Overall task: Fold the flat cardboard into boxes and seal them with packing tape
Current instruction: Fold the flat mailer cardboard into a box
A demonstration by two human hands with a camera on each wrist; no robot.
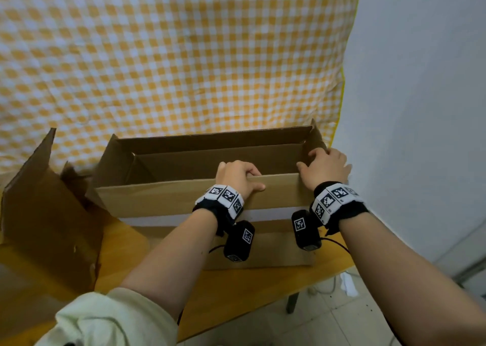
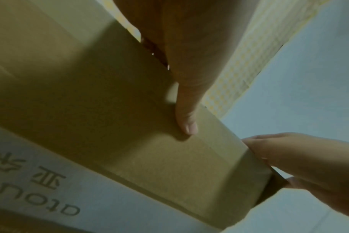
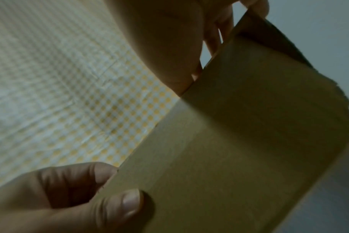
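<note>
A large brown cardboard box (image 1: 168, 198) stands open-topped on the wooden table (image 1: 231, 287); a white printed band (image 2: 56, 186) crosses its near wall. My left hand (image 1: 252, 180) grips the top edge of the near long flap (image 1: 281, 187), thumb (image 2: 186, 124) on the outside and fingers curled over it into the box. At the right end, my right hand (image 1: 315, 158) holds the short end flap (image 3: 259, 97) by the box's near right corner, fingers behind it. The right hand (image 2: 293, 159) also shows from the left wrist, the left hand (image 3: 94, 198) from the right wrist. No tape is in view.
Another piece of brown cardboard (image 1: 44, 208) stands opened on the table to the left. A yellow-and-white checked cloth (image 1: 171, 56) hangs behind the box. A white wall (image 1: 420, 108) is at the right, tiled floor (image 1: 342, 319) below the table edge.
</note>
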